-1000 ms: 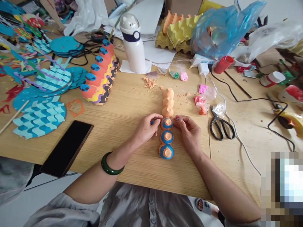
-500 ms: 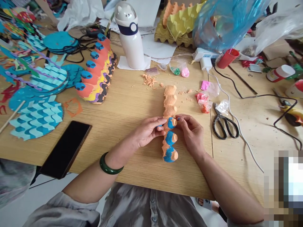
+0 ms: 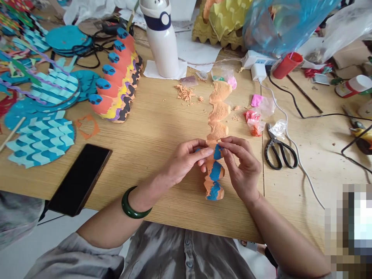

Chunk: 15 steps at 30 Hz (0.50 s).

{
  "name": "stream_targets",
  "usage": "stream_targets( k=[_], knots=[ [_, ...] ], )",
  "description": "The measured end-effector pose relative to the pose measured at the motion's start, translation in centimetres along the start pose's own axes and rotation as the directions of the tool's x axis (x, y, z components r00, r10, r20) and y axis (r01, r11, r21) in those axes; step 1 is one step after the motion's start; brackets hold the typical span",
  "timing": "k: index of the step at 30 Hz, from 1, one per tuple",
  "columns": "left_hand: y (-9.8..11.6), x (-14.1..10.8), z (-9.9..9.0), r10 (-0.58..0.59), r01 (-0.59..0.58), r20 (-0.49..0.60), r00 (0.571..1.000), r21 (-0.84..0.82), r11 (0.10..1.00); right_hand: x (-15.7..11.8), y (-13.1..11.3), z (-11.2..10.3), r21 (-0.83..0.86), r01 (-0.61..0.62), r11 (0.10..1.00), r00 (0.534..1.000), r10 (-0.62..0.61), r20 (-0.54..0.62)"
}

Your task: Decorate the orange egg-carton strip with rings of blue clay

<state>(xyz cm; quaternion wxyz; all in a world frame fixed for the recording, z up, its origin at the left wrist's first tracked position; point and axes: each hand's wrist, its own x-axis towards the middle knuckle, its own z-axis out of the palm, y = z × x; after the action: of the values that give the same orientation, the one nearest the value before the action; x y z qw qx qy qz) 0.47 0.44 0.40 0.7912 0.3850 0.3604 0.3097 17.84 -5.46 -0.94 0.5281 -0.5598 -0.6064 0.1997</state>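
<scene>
Egg-carton strip (image 3: 218,112), one cup (image 3: 217,152) hidden by fingers (image 3: 229,145)

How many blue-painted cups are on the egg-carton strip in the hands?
3, on the egg-carton strip: the first blue cup between the left hand and right hand, the second just below, the third at the near end.

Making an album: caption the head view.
Left hand and right hand pinch a part-blue orange egg-carton strip on a wooden table.

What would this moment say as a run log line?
orange egg-carton strip: blue-patched lower end | left hand: pinching it | right hand: pinching it
</scene>
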Motion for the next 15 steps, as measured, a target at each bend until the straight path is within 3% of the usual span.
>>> stream_targets(
  k=[10, 15],
  knots=[
    [0.28, -0.20, 0.13, 0.035, -0.035, 0.011, 0.999, 0.052, 0.998, -0.12, -0.19, 0.17, 0.049, 0.030, 0.998, 0.998, -0.033, 0.046],
    [0.71, -0.38, 0.36, -0.003, 0.002, 0.029, 1.000, 0.038, 0.999, -0.21, -0.37, 0.30, 0.031, 0.067, 0.997, 0.997, -0.068, 0.036]
  ],
)
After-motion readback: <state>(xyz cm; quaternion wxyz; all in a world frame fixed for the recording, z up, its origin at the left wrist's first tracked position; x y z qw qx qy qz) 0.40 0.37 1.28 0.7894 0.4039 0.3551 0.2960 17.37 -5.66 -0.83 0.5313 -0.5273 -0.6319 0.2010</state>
